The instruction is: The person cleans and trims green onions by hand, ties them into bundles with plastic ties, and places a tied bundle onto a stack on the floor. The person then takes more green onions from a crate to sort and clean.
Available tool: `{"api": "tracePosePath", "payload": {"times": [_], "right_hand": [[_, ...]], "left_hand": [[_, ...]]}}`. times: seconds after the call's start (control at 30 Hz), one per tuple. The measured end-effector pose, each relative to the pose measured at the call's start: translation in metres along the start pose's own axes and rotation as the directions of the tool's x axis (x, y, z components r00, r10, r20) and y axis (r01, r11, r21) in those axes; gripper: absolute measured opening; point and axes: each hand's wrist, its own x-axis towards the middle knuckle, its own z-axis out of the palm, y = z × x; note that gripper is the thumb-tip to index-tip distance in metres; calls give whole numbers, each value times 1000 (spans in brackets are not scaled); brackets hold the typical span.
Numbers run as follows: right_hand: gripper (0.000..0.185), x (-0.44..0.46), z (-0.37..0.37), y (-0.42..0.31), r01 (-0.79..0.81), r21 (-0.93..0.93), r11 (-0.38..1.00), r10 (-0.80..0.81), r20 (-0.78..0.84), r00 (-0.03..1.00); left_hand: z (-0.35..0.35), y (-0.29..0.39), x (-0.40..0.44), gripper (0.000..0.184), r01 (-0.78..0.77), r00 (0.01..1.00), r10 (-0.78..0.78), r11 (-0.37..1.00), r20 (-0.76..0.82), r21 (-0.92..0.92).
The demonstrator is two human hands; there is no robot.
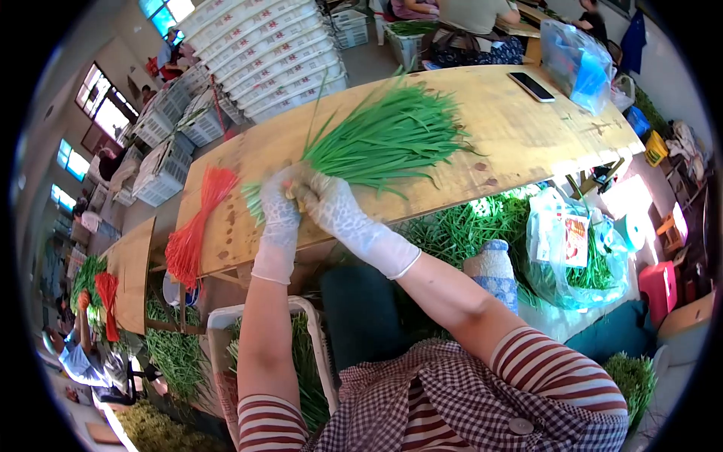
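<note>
A bunch of long green garlic chives [392, 135] lies on the wooden table, leaves fanned toward the right and the cut stem ends [252, 197] poking out on the left. My left hand [277, 200], in a thin whitish patterned glove, is closed round the stems. Against it, my right hand [324, 197], gloved the same way, has its fingers pinched together at the stems. What sits between those fingertips is hidden. To the left, a bundle of red ties [199, 218] drapes over the table's edge.
A phone [531, 87] and a clear plastic bag [578, 64] are at the table's far right. Stacked white crates [271, 60] stand behind. More loose greens [482, 226] and a bag of greens [580, 256] lie below on the right. A co-worker [86, 354] sits at another table, lower left.
</note>
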Motion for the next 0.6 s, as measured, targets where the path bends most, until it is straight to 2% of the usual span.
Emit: {"api": "tracePosePath", "payload": {"times": [0.03,0.07,0.1,0.2,0.23,0.27,0.3,0.4,0.43,0.47,0.5,0.53,0.57,0.6], "right_hand": [[12,-3,0,2,51,-94,994,-54,-27,998],[12,-7,3,6,97,-188,977,-107,-44,993],[13,-10,4,7,140,-279,950,-161,-52,986],[21,-15,1,8,122,-225,967,-136,-45,990],[23,-12,-1,5,-3,-18,1000,1,-59,998],[25,-6,-3,3,-126,189,974,137,-45,990],[28,-3,-6,2,-247,385,889,270,-6,963],[27,11,-9,16,-238,316,919,265,-44,963],[25,6,-11,9,-322,494,807,325,82,942],[24,-2,-6,9,-213,326,921,232,-20,973],[23,-11,1,4,-105,132,986,118,-99,988],[23,-17,5,-1,3,-76,997,-14,-150,989],[20,-21,0,-4,-114,7,993,114,-99,989],[21,-23,-11,-18,-113,-85,990,111,-33,993]], "left_hand": [[-1,4,-5,56,119,992,-122,965,-1,-235],[0,7,-8,59,229,969,-245,861,24,-454],[-1,7,-7,59,236,968,-250,895,13,-378],[-1,10,-10,43,121,993,-117,979,32,-162],[0,15,-13,37,4,1000,-4,991,-1,132],[-1,20,-17,31,-105,993,115,904,0,415],[2,25,-19,26,-190,974,223,727,36,660],[-2,35,-22,21,-213,968,249,737,36,642],[-5,26,-20,19,-172,980,201,825,4,538],[-7,19,-19,18,-127,988,153,897,-27,423],[-4,20,-21,19,-161,982,187,906,-27,392],[-4,24,-20,24,-156,986,167,908,6,389],[-4,28,-18,28,-150,988,147,910,38,387],[-9,37,-14,37,-104,992,67,903,103,418]]}}
